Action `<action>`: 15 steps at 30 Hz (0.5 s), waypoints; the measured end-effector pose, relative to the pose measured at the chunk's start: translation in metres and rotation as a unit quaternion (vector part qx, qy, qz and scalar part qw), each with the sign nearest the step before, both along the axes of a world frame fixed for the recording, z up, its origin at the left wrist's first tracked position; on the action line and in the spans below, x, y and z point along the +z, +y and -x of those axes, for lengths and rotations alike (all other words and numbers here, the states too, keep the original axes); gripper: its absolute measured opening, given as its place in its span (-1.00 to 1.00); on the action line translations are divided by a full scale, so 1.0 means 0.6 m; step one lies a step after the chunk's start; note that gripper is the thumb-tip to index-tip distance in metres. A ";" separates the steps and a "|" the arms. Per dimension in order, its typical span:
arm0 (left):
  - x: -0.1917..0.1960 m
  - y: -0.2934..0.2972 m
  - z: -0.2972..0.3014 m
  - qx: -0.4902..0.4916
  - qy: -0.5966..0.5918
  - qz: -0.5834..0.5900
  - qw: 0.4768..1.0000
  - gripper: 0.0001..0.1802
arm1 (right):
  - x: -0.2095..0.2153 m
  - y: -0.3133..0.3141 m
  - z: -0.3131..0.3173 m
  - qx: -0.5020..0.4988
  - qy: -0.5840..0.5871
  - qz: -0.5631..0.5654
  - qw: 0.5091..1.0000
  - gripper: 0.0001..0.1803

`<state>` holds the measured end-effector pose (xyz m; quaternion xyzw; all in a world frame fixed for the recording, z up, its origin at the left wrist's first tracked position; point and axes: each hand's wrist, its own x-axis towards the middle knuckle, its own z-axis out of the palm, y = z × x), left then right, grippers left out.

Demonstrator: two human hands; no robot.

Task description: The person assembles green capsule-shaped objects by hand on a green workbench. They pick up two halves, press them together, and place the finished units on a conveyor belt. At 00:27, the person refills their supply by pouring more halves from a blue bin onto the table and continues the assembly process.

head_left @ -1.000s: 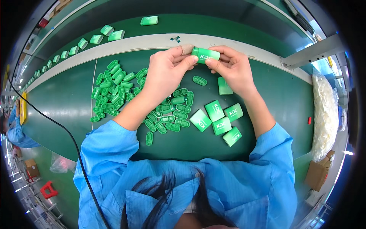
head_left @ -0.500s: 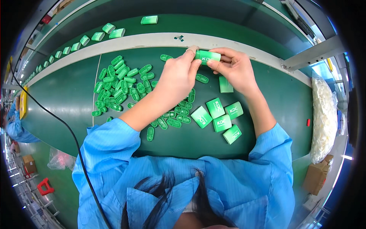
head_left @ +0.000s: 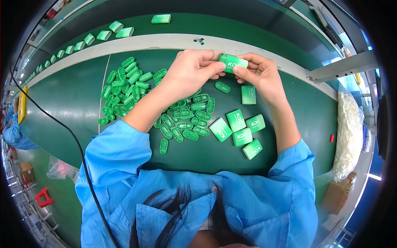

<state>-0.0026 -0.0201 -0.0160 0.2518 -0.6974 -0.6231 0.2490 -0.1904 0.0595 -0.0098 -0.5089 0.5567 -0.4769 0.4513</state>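
At the desk's [head_left: 70,103] left end, a co-worker's blue sleeve [head_left: 18,135] shows beside a yellow tray [head_left: 22,109], with a clear plastic bag [head_left: 60,167] and a red stool [head_left: 43,197] on the floor below that end. Past the pale rail [head_left: 165,40] that runs along the far edge, a loose line of green boxes [head_left: 104,35] starts toward the far left corner and ends with one box set apart, nearer the middle. On the left half of the desk lies a heap of green oval pieces [head_left: 135,77], piled at its left and spreading to single ones on the right of the forearm, with one stray lowest, toward the near edge. Near the middle of the far edge, the left hand [head_left: 192,72] has its grip closed, thumb against fingers, on the left end of a held box [head_left: 236,63], where a darker green part shows; whether this is a separate piece I cannot tell. A lone oval piece [head_left: 222,87] lies on the desk just below the hands. The right hand [head_left: 264,78] pinches the box's other end, its grip closed too. Under the right wrist sits one upright-lying box [head_left: 248,95], and nearer the near edge five more boxes [head_left: 242,136] huddle together. By the right edge are a small red piece [head_left: 331,138] and a bulging white bag [head_left: 347,132].
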 end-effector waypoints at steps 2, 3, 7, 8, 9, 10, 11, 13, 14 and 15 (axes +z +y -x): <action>-0.001 0.000 0.000 -0.002 0.006 -0.005 1.000 -0.66 | -0.002 -0.001 -0.005 -0.004 -0.007 0.018 1.000 -0.71; 0.000 0.001 0.001 -0.003 0.010 -0.015 1.000 -0.65 | -0.003 -0.002 -0.003 0.000 -0.011 0.016 1.000 -0.71; 0.004 0.007 -0.003 -0.004 0.020 -0.049 0.999 -0.64 | -0.002 -0.002 0.003 0.011 -0.021 -0.003 1.000 -0.69; 0.006 0.010 -0.004 -0.003 0.022 -0.056 0.998 -0.64 | -0.002 0.000 0.002 0.014 -0.022 -0.010 1.000 -0.69; 0.006 0.010 -0.003 0.003 0.019 -0.053 0.998 -0.64 | -0.001 0.001 0.002 0.012 -0.023 -0.006 1.000 -0.69; 0.007 0.011 -0.003 0.008 0.016 -0.049 0.999 -0.64 | 0.000 0.001 0.001 0.010 -0.025 -0.002 1.000 -0.69; 0.007 0.012 -0.002 0.015 0.012 -0.046 0.999 -0.63 | 0.000 0.001 0.000 0.008 -0.027 0.002 1.000 -0.69; 0.006 0.019 0.002 0.043 -0.002 -0.017 0.999 -0.64 | 0.001 0.005 -0.008 -0.010 -0.010 0.019 1.000 -0.70; 0.005 0.021 0.003 0.058 -0.010 -0.003 0.998 -0.64 | 0.002 0.006 -0.010 -0.019 -0.001 0.028 0.999 -0.70; 0.005 0.020 0.003 0.053 -0.005 -0.005 0.999 -0.64 | 0.003 0.005 -0.010 -0.019 0.001 0.026 0.999 -0.70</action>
